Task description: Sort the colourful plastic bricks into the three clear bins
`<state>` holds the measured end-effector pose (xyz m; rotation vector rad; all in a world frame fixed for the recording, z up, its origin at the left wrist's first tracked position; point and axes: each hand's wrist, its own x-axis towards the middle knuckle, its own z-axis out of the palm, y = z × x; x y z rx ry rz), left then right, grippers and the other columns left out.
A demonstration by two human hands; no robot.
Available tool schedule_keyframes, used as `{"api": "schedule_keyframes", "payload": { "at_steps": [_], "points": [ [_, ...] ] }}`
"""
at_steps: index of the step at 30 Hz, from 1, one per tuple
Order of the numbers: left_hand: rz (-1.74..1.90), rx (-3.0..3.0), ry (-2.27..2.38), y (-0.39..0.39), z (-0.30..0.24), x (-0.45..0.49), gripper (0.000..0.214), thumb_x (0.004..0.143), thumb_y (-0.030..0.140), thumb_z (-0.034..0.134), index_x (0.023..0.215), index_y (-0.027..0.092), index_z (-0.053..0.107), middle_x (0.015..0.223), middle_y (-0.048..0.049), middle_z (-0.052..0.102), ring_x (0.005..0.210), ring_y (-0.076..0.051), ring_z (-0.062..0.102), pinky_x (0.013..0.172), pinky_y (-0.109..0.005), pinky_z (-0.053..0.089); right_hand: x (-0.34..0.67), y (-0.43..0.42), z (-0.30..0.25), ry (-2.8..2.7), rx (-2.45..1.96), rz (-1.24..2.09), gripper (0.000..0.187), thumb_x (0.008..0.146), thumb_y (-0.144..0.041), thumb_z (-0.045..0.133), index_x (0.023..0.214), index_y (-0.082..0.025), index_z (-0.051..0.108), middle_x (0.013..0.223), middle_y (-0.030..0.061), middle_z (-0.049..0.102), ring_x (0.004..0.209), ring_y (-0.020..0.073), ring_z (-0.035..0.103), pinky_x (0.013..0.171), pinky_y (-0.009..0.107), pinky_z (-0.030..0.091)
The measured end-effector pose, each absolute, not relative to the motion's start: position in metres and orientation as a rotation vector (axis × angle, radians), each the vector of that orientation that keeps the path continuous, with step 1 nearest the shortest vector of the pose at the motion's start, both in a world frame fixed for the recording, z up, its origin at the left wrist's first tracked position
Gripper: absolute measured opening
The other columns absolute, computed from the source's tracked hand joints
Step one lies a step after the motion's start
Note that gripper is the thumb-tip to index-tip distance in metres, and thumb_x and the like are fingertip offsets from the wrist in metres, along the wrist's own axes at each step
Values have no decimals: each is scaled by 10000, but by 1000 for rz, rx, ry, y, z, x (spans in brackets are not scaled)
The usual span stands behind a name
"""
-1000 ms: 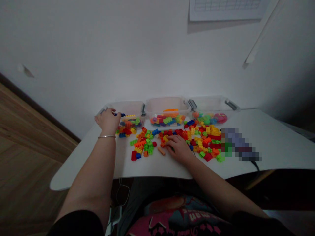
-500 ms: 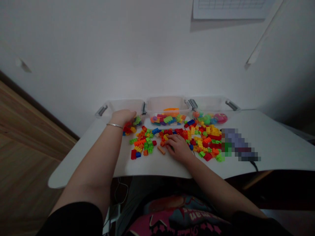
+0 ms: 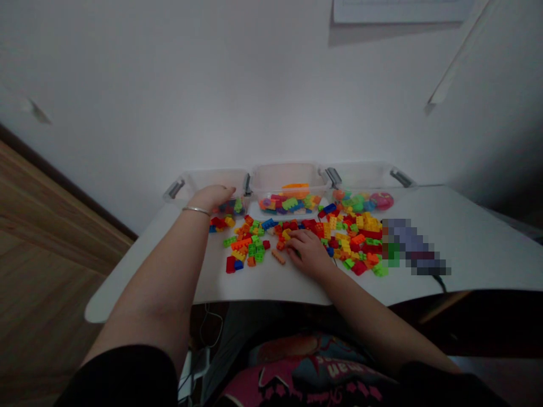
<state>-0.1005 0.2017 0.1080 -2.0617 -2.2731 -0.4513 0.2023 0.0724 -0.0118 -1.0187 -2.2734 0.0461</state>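
Note:
My left hand [image 3: 211, 197] reaches over the left clear bin [image 3: 195, 182], palm down, fingers stretched out above the mixed bricks inside; I see nothing in it. A thin bangle sits on that wrist. My right hand [image 3: 308, 250] lies palm down on the white table [image 3: 466, 243], its loosely bent fingers touching red and yellow bricks at the edge of the big loose pile [image 3: 354, 237]. A smaller heap of bricks [image 3: 246, 247] lies between my hands, with a long orange brick [image 3: 278, 258] just left of my right hand.
A middle bin [image 3: 288, 174] holds mixed bricks and a right bin [image 3: 367, 172] holds round pink and green pieces, both against the wall. A blurred object [image 3: 413, 250] with a dark cable [image 3: 439, 282] lies right of the pile. The table's front edge is near my body.
My left hand held a blue piece at the left bin's rim; it has moved right over the bin and the piece is no longer seen in it. The right hand has stayed put.

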Motion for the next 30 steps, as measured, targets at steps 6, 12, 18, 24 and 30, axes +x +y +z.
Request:
{"api": "schedule_keyframes", "payload": {
  "at_steps": [6,12,18,24,30],
  "points": [
    [-931,-2059,-2102,156,110,-92,423,897,388,399,1067,148,703,1095,-119,714,1041,-246,630,935,-358,473,202,72,-12,-2264,-1014,43,159,882,-170,583,966,-208,712,1162,98,678,1110,251,587,1006,446,473],
    [-819,-2231,-1817,87,64,-48,328,906,330,457,1076,187,699,1048,-90,712,1031,-265,610,976,-447,449,201,73,-13,-2261,-1012,43,156,874,-167,592,955,-219,715,1167,95,675,1110,246,592,1016,448,466],
    [-452,-2294,-1932,66,22,-25,431,915,294,467,1314,209,606,1390,-89,591,1301,-314,490,1115,-521,352,200,71,-11,-2262,-1032,44,168,879,-169,590,987,-211,712,1176,92,672,1120,248,590,1028,445,463],
    [-320,-2190,-2042,63,18,-31,456,928,355,449,1342,220,586,1355,-98,621,1322,-321,482,1140,-528,315,201,71,-11,-2258,-1031,67,169,879,-170,588,979,-225,713,1173,92,675,1120,247,590,1022,459,468],
    [-373,-2059,-2108,63,20,-34,469,942,396,431,1329,188,593,1401,-130,575,1314,-320,488,1106,-503,360,201,72,-12,-2273,-1032,52,166,874,-163,590,968,-210,718,1153,101,681,1119,257,593,1018,467,468]
  ]
}}
